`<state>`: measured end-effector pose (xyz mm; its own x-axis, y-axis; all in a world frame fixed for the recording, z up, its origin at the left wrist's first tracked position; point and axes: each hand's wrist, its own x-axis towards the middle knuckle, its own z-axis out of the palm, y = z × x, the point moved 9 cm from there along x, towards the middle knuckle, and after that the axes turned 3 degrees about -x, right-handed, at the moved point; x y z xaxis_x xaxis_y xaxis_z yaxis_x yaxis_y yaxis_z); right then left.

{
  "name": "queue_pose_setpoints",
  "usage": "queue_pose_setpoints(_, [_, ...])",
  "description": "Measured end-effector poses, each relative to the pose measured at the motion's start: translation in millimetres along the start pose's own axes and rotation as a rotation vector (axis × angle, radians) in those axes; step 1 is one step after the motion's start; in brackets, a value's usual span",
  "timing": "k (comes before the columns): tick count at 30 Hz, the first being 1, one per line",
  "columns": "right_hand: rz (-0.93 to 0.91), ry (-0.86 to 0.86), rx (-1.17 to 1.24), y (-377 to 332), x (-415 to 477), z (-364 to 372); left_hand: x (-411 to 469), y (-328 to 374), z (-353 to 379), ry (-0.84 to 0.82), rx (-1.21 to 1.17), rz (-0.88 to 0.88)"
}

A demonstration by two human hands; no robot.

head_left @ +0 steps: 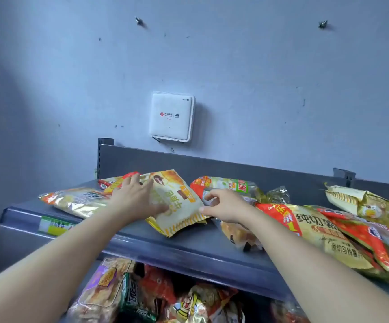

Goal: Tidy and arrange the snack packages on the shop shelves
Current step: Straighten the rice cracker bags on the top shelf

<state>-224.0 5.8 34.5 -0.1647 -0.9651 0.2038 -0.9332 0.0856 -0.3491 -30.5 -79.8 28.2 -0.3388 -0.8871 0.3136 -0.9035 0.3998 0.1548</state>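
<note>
Below the grey shelf (189,248), the lower packages (142,292) are cut off at the view's bottom edge, and the right-hand pile (317,227) runs off the side. The left hand (134,197) lies flat, fingers spread, on the pale yellow snack package (179,206) at mid-shelf. The right hand (227,206) curls thumb and forefinger at its right edge; whether they pinch it is unclear. A white box (171,116) hangs on the wall (258,78).

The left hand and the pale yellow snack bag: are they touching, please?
Touching: head view shows the left hand lying on the pale yellow snack bag, fingers spread.
</note>
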Motion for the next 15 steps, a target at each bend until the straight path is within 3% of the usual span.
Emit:
queue_pose_setpoints(4, [0.08, -0.101, -0.044, -7.3, 22.0, 20.5, 25.1, -20.9, -1.7, -0.03, -0.115, -0.041])
queue_pose_setpoints(8, [0.202, -0.09, 0.162, -1.0, 39.4, 28.4, 44.1, -32.3, 10.1, -0.118, -0.379, -0.089])
queue_pose_setpoints(15, [0.248, 0.055, 0.401, -5.1, 52.3, 18.4, 59.6, -41.4, -12.0, 0.132, -0.795, -0.097])
